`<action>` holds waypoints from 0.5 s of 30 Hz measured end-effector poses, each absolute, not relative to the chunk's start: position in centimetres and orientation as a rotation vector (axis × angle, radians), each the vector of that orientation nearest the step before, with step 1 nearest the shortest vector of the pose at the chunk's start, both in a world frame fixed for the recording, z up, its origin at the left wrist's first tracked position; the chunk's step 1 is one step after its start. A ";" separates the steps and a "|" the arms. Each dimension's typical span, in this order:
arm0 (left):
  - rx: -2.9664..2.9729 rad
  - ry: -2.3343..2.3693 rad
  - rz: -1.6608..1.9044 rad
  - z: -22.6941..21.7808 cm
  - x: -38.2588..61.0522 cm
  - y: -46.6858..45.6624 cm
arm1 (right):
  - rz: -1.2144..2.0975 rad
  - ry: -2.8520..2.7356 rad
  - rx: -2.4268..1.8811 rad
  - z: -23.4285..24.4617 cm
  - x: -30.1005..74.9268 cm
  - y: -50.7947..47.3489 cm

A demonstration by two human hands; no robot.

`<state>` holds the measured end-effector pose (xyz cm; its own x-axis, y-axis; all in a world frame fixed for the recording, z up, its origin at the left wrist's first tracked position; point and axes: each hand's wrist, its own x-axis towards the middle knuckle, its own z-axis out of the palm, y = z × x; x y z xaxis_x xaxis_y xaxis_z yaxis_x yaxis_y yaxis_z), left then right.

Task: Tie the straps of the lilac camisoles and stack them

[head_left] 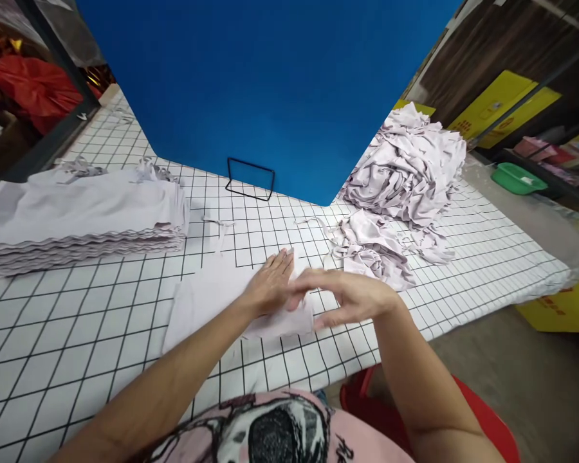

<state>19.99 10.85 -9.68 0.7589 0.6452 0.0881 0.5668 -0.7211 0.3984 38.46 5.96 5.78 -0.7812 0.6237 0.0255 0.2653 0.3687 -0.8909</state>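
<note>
A pale, whitish-lilac cloth piece [207,296] lies spread on the checked tabletop in front of me, with a thin strip of fabric [219,238] beyond its far edge. My left hand [273,283] rests flat on the cloth, its fingers stretched forward. From the right, my right hand [350,296] reaches over the cloth's right end with thumb and fingers apart. Its fingertips overlap the left hand in view and are slightly blurred; whether they touch it I cannot tell. Nothing shows in either hand.
A neat stack of similar cloths [82,212] sits on the left. On the right are a large crumpled heap of cloth [405,167] and a smaller bunch [374,247]. A big blue panel [270,83] blocks the far view. A red stool [482,418] is below.
</note>
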 end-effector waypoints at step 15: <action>2.663 0.985 0.265 -9.1 19.9 10.5 | 1.248 -1.520 -1.790 -4.6 35.2 9.5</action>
